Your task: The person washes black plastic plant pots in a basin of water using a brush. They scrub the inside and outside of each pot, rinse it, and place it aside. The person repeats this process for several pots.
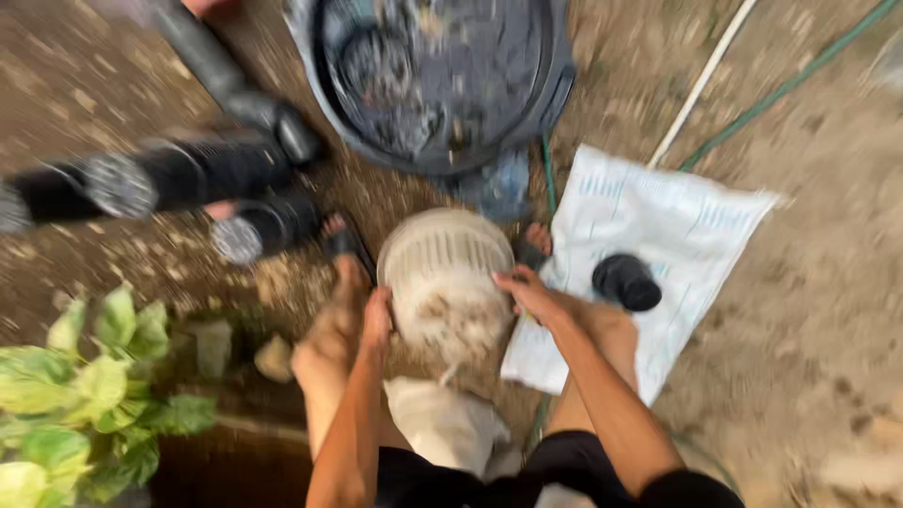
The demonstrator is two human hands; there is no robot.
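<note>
Two bare hands gripping one pale slatted basket [442, 273], tilted toward the person and sitting on the bare ground between the knees. Left hand [378, 320] clasping the basket's left wall, fingers wrapped around it; right hand [529, 293] pressing on the right rim, fingers curled over the edge. Holding a clump of pale fibrous material inside, sagging toward the lower lip.

Possibly going wrong: fibre spilling over the lower rim onto the dirt if tilting further, since the clump is already lying at the edge; basket slipping sideways, gripped only at its walls; footing shifting on loose gravel.

Lying just below the basket, one whitish sack [442, 423] between the legs. Spreading to the right, one white woven bag [658, 245] flat on the ground, carrying one small black pot [625, 282]. Standing beyond the basket, one large dark tub [437, 80] holding dark blurred contents. Lying at left, about three black cylindrical tubes [198, 174], count uncertain through motion blur. Growing at lower left, one leafy green plant [85, 395]. Running at upper right, two hoses [705, 75], one white, one green.
</note>
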